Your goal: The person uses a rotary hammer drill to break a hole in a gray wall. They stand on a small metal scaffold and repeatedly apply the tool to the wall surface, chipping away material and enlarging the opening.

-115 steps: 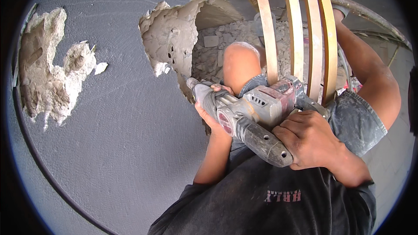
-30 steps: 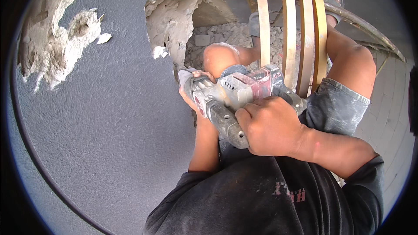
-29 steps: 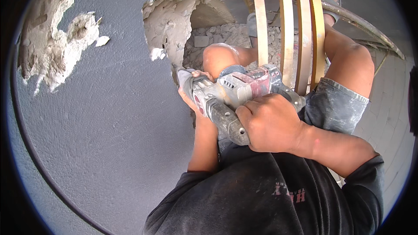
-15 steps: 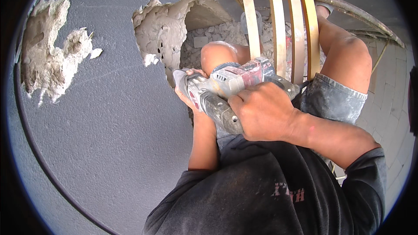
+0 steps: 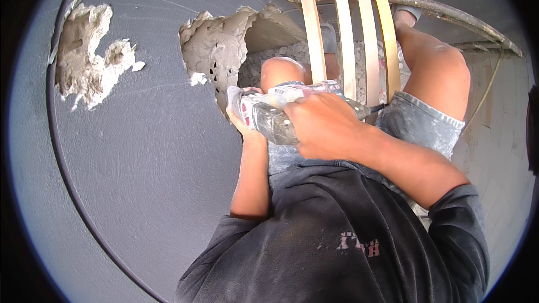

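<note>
A dusty grey-and-red corded power tool (image 5: 270, 122) lies across my lap, its exact kind hard to make out. My left hand (image 5: 240, 119) cups its grey left end, fingers partly hidden behind it. My right hand (image 5: 324, 123) is wrapped round the dark handle on the tool's near side. From the tool's right end a black cord runs toward my shorts. Just beyond the tool, a bent knee (image 5: 282, 71) rises beside the broken edge of a hole (image 5: 216, 50) in the dark grey wall.
Farther left, a second rough broken patch (image 5: 84, 56) shows in the wall (image 5: 151, 151). A black cable (image 5: 70, 179) curves down the left side. Several wooden strips (image 5: 341, 28) cross a rusty pipe (image 5: 438, 8) ahead. Rubble (image 5: 292, 53) lies behind them.
The view has shifted, so the wall patches appear farther right and the wooden strips farther left. My right hand now covers more of the tool's top. Both hands keep their hold.
</note>
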Demonstrator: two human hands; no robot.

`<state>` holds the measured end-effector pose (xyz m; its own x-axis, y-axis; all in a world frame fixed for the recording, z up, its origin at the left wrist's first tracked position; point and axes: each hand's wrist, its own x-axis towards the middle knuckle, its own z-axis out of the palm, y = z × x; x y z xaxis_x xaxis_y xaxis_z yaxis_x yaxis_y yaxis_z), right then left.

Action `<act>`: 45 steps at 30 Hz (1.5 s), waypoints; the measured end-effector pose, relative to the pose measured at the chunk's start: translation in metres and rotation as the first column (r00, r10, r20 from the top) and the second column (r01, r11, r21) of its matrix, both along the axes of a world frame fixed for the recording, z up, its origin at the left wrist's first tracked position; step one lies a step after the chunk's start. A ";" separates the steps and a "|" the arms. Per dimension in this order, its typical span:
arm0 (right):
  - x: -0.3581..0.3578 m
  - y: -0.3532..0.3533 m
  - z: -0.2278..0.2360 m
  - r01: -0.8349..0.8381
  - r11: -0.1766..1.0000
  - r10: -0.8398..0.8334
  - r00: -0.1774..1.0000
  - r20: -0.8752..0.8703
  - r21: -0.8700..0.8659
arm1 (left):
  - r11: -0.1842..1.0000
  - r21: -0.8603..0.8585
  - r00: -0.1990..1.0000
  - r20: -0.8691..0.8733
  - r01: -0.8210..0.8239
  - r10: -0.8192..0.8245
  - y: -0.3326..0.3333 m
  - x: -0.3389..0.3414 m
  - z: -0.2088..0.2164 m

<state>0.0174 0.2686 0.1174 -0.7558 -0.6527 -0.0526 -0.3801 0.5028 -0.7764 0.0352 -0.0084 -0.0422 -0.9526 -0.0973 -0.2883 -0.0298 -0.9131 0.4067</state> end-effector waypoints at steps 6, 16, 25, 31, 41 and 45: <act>0.039 0.062 0.015 0.092 0.995 -0.086 0.989 0.124 -0.040 | 0.998 0.051 0.995 0.095 0.029 -0.034 0.042 0.010 0.029; 0.022 0.039 0.022 0.041 0.999 -0.040 0.999 0.027 -0.033 | 0.991 0.132 0.988 0.152 -0.038 0.018 0.037 0.004 0.031; 0.037 -0.003 0.002 -0.080 0.989 0.054 0.978 -0.202 -0.121 | 0.984 0.169 0.979 0.204 -0.053 0.018 0.006 0.025 0.029; 0.030 -0.024 -0.002 -0.124 0.988 0.095 0.957 -0.273 -0.090 | 0.987 0.150 0.996 0.067 -0.065 0.055 -0.004 0.022 0.015; 0.034 -0.037 -0.002 -0.138 0.990 0.131 0.942 -0.311 -0.002 | 0.701 0.655 0.957 0.141 -0.283 0.254 -0.003 0.024 -0.010; 0.034 -0.038 0.002 -0.149 0.989 0.144 0.950 -0.276 0.004 | 0.777 0.593 0.976 0.085 -0.213 0.202 -0.016 0.028 -0.021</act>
